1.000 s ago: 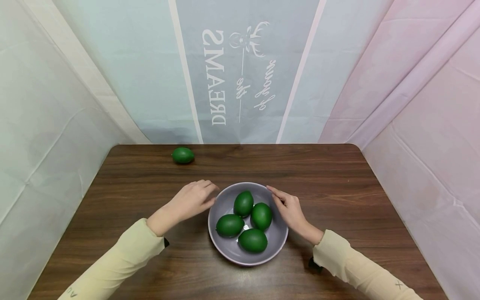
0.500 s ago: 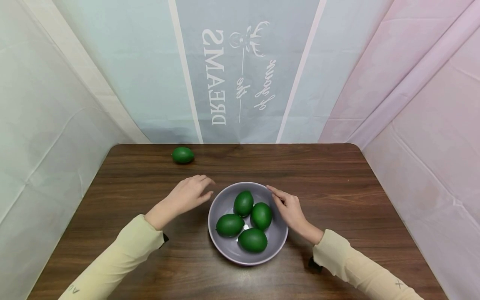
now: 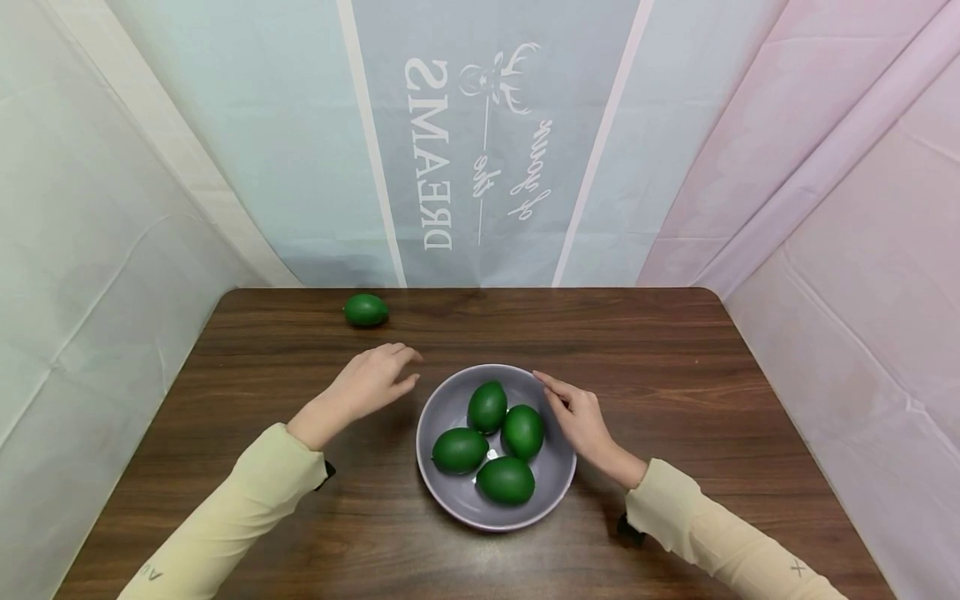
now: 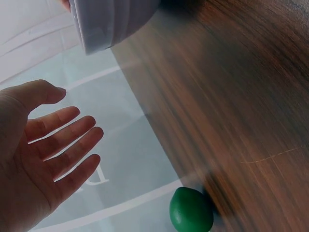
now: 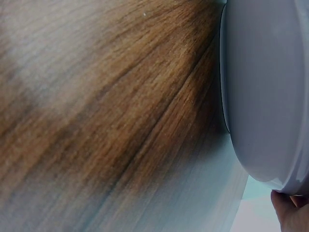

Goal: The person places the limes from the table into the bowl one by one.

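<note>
A grey-purple bowl [image 3: 442, 500] holds several green limes [image 3: 506, 481] and stands on the wooden table. At its upper right rim is my right hand [image 3: 587, 423], thumb and fingers gripping the edge; the right wrist view shows fingertips [image 5: 282, 203] against the outside of the bowl [image 5: 265, 92]. To the left of the bowl, apart from it, my left hand [image 3: 367, 383] hovers with relaxed fingers and nothing in it. The left wrist view shows its palm [image 4: 29, 169] with spread fingers. Beyond it, near the back edge, lies a single lime [image 3: 366, 310].
The dark wooden table [image 3: 637, 333] ends at a hanging printed cloth [image 3: 487, 167] at the back. Pale cloth walls [image 3: 97, 250] stand on both sides. Cream sleeves [image 3: 240, 500] cover both forearms.
My left hand has moved away from the bowl's left rim, to the left and slightly toward the back. The right hand, bowl and limes have stayed in place.
</note>
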Demonstrator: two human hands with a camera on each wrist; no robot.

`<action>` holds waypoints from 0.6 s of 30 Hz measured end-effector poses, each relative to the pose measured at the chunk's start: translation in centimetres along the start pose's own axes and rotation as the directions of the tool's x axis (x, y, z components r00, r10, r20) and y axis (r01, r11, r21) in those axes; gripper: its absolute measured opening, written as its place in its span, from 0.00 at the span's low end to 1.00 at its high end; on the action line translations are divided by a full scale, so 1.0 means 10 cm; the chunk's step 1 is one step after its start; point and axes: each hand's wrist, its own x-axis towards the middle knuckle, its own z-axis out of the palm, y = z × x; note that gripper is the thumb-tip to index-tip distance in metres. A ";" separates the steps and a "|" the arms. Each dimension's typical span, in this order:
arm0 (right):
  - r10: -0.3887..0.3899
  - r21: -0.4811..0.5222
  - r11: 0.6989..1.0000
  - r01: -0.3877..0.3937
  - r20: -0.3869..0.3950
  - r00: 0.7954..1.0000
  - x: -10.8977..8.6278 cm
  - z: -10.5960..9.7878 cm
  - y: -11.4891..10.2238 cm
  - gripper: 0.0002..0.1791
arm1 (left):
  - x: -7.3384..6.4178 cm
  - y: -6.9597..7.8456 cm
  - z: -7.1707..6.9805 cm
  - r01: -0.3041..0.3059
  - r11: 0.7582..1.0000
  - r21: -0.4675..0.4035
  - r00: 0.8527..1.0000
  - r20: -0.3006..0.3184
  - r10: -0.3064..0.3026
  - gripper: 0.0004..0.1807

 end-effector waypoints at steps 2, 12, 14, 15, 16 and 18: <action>0.004 -0.003 1.000 -0.004 0.005 1.000 0.00 0.00 0.00 0.16 | 0.00 -0.01 0.00 0.014 1.000 -0.006 1.000 0.008 -0.014 0.13; 0.013 -0.010 1.000 -0.013 0.020 1.000 0.00 0.00 0.01 0.16 | 0.01 -0.11 0.02 0.056 0.998 -0.031 0.998 0.008 -0.056 0.12; 0.012 -0.010 1.000 -0.011 0.017 1.000 0.00 0.00 0.01 0.16 | 0.02 -0.13 0.02 0.063 0.997 -0.039 0.998 0.009 -0.063 0.12; 0.010 -0.009 1.000 -0.010 0.016 1.000 0.00 0.00 0.01 0.16 | 0.02 -0.14 0.02 0.067 0.997 -0.040 0.998 0.008 -0.067 0.12; 0.009 -0.009 1.000 -0.009 0.015 1.000 0.00 0.00 0.01 0.16 | 0.02 -0.15 0.03 0.070 0.997 -0.040 0.998 0.007 -0.070 0.12; 0.005 -0.006 1.000 -0.005 0.013 1.000 0.00 0.00 0.01 0.16 | 0.02 -0.17 0.03 0.078 0.996 -0.042 0.997 0.003 -0.078 0.13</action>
